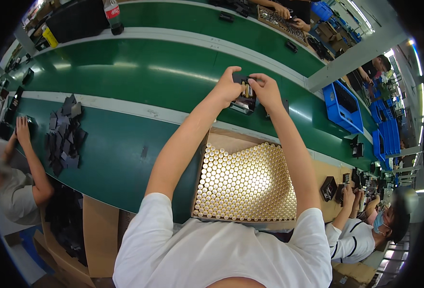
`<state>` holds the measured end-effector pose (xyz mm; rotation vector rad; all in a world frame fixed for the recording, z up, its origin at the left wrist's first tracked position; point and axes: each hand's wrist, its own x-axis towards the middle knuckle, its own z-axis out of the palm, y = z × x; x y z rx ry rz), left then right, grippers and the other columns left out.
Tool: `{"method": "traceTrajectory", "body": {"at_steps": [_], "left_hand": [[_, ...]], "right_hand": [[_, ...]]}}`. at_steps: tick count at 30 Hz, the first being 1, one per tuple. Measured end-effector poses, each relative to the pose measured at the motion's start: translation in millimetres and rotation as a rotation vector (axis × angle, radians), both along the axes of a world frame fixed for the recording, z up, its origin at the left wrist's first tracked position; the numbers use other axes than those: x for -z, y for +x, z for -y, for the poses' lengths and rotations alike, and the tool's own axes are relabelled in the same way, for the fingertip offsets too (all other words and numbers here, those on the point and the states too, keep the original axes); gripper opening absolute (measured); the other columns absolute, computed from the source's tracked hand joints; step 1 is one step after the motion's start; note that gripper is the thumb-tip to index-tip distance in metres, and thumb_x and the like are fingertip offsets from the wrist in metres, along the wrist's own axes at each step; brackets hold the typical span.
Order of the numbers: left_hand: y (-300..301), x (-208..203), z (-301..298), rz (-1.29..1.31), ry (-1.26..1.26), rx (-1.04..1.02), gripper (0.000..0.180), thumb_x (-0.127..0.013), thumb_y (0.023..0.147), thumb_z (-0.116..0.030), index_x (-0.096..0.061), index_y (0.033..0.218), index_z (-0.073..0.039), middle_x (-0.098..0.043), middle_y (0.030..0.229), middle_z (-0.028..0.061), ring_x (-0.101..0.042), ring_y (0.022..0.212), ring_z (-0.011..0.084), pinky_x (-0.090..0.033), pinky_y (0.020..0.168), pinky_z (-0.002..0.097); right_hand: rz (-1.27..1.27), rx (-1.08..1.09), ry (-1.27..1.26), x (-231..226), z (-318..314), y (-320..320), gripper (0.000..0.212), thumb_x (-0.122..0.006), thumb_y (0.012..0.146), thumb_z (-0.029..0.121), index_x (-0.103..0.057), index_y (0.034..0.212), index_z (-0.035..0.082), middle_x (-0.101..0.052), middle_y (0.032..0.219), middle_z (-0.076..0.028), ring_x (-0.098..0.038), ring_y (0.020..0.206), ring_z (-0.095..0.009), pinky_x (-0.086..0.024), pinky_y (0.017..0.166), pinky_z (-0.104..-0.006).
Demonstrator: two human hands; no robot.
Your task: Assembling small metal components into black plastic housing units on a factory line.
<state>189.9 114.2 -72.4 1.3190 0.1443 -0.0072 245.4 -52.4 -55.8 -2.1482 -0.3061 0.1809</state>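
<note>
Over the green conveyor, my left hand [227, 87] is closed round the left side of a small black box [243, 106]. My right hand [266, 91] grips the box's right side, its thumb and fingertips by the opening. Gold-and-black cylindrical batteries [246, 89] show inside the box, between my two hands. Fingers partly hide how the batteries sit. Below my forearms stands a cardboard tray [231, 133] packed with many upright batteries [241, 185], their round metal ends facing up.
A pile of flat black pieces [65, 134] lies on the green table at left, near a co-worker's hands [24, 132]. A blue crate [344, 108] stands on the right. Another co-worker's hand [349, 198] is at lower right. A dark drink bottle [113, 18] stands at far left.
</note>
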Motion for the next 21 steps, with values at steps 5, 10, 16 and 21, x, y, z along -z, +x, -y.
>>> {"method": "traceTrajectory", "body": {"at_steps": [5, 10, 16, 21], "left_hand": [[5.8, 2.5, -5.0, 0.09, 0.186, -0.121, 0.06, -0.056, 0.082, 0.004, -0.044, 0.14, -0.001, -0.06, 0.12, 0.0272, -0.067, 0.096, 0.037, -0.058, 0.075, 0.0443], [-0.5, -3.3, -32.8, 0.076, 0.515, -0.165, 0.053, -0.058, 0.082, -0.002, -0.047, 0.134, 0.002, -0.06, 0.121, 0.0299, -0.066, 0.098, 0.0418, -0.057, 0.078, 0.0453], [3.1, -2.2, -28.2, 0.113, 0.785, -0.119, 0.047, -0.063, 0.082, -0.01, -0.051, 0.126, 0.002, -0.061, 0.116, 0.0286, -0.063, 0.091, 0.0447, -0.055, 0.076, 0.0473], [4.3, 3.4, -19.0, 0.206, 1.299, -0.406, 0.049, -0.067, 0.08, -0.013, -0.054, 0.126, 0.0, -0.059, 0.114, 0.0258, -0.055, 0.094, 0.0421, -0.049, 0.079, 0.0488]], "right_hand": [[0.118, 0.058, -0.079, 2.1, -11.2, -5.2, 0.034, -0.064, 0.097, 0.025, -0.069, 0.12, 0.0, -0.075, 0.099, -0.015, -0.07, 0.085, -0.025, -0.055, 0.075, -0.0344], [0.578, -0.227, -0.221, -42.0, -24.0, -97.9, 0.028, -0.06, 0.094, 0.005, -0.069, 0.12, 0.0, -0.074, 0.098, -0.012, -0.062, 0.072, -0.023, -0.051, 0.068, -0.0318], [0.21, -0.573, -0.206, -49.8, -30.4, -166.4, 0.026, -0.057, 0.084, 0.001, -0.07, 0.107, -0.002, -0.072, 0.089, -0.012, -0.059, 0.069, -0.025, -0.049, 0.066, -0.0351], [-0.077, -0.77, -0.343, -40.2, -33.7, -161.0, 0.025, -0.057, 0.084, 0.003, -0.069, 0.104, -0.004, -0.071, 0.089, -0.013, -0.057, 0.068, -0.025, -0.048, 0.065, -0.035]]}}
